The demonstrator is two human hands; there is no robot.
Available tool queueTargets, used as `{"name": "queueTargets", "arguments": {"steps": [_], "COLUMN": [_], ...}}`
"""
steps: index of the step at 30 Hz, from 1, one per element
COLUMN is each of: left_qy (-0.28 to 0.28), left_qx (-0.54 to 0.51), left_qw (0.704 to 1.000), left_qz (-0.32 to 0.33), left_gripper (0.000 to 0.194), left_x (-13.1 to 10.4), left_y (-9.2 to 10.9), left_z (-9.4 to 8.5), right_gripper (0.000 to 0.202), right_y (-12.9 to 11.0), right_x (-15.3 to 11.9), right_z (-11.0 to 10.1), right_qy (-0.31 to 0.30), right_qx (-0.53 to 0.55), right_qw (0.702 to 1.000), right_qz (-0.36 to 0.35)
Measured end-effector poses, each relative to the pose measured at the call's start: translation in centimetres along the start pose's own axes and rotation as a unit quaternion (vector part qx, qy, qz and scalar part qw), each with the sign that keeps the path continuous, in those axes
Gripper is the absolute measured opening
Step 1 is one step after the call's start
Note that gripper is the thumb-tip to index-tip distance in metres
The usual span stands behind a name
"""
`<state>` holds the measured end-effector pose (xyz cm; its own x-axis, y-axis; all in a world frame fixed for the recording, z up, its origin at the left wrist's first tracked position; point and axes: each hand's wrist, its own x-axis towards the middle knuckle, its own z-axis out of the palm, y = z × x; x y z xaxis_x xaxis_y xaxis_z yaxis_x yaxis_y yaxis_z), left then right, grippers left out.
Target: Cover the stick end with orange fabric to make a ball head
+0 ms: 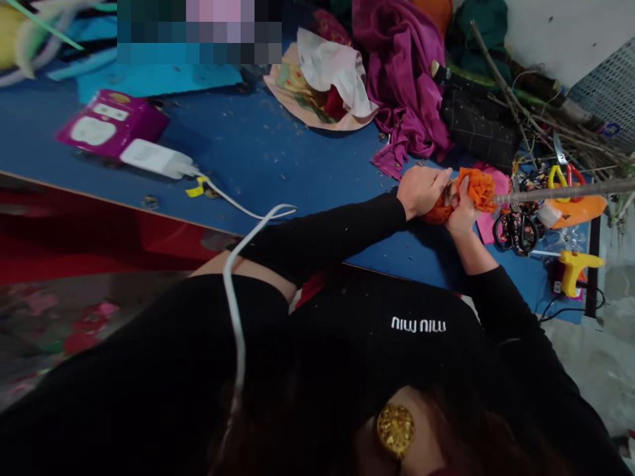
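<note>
Crumpled orange fabric (477,190) is bunched at the end of a long thin stick (555,194), which extends to the right edge of the view. My left hand (423,190) is closed around the left part of the bunch, its fingers bent over the fabric. Close beside it, my right hand (462,213) grips the same fabric from below, with the thumb pointing up over it. Between the hands a small dark part of the bunch shows, too small to make out.
Magenta cloth (414,73) and a round patterned cloth (317,99) lie beyond my hands on the blue table (208,139). To the right are scissors (516,230), a yellow glue gun (575,270) and branches. At left sits a purple box (112,125) with a white adapter (157,158).
</note>
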<state>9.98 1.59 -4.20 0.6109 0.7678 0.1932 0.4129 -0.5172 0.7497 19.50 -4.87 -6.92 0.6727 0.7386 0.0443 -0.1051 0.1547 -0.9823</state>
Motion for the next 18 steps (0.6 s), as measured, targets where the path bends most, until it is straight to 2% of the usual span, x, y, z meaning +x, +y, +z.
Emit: {"name": "queueTargets", "arguments": {"steps": [2,4,6,8,9,10,12,13,15,17,18], "left_qy": [-0.008,0.010,0.058,0.071,0.032,-0.033,-0.198,-0.263,-0.324,-0.300,-0.261], "left_qx": [-0.009,-0.017,-0.013,0.022,0.046,0.067,0.094,0.102,0.117,0.135,0.148], "left_qw": [1.000,1.000,0.997,0.993,0.990,0.981,0.933,0.903,0.871,0.886,0.906], "left_qz": [0.003,0.014,0.042,0.092,0.128,0.179,0.285,0.323,0.350,0.327,0.298], "left_gripper": [0.065,0.067,0.067,0.071,0.072,0.073,0.076,0.078,0.081,0.087,0.091], "left_x": [0.5,0.3,-1.6,-5.0,-7.1,-9.0,-11.8,-12.2,-10.8,-7.0,-4.8], "left_y": [-0.2,-0.6,-1.0,-1.3,-1.3,-1.3,-1.0,-1.1,-1.9,-3.7,-4.7], "left_z": [0.1,-0.3,-0.8,-0.9,-0.8,-0.5,0.2,0.4,0.2,-1.2,-2.3], "right_gripper": [0.067,0.066,0.061,0.057,0.058,0.058,0.058,0.058,0.057,0.057,0.056], "right_y": [-0.3,-1.4,-3.5,-6.1,-7.3,-8.3,-9.3,-9.3,-8.5,-7.1,-6.5], "right_x": [0.3,0.6,0.9,1.1,1.2,1.2,1.1,1.1,0.9,0.8,0.8], "right_z": [0.3,0.4,-0.1,-1.2,-1.9,-2.7,-3.9,-4.4,-5.0,-5.4,-5.7], "right_qy": [-0.028,-0.020,0.030,0.094,0.109,0.098,0.087,0.089,0.113,0.134,0.134], "right_qx": [-0.011,0.005,0.059,0.137,0.171,0.194,0.199,0.188,0.149,0.110,0.100], "right_qw": [0.999,0.999,0.997,0.983,0.976,0.972,0.970,0.971,0.975,0.979,0.980], "right_qz": [-0.022,-0.036,-0.049,-0.074,-0.082,-0.093,-0.111,-0.117,-0.116,-0.109,-0.111]}}
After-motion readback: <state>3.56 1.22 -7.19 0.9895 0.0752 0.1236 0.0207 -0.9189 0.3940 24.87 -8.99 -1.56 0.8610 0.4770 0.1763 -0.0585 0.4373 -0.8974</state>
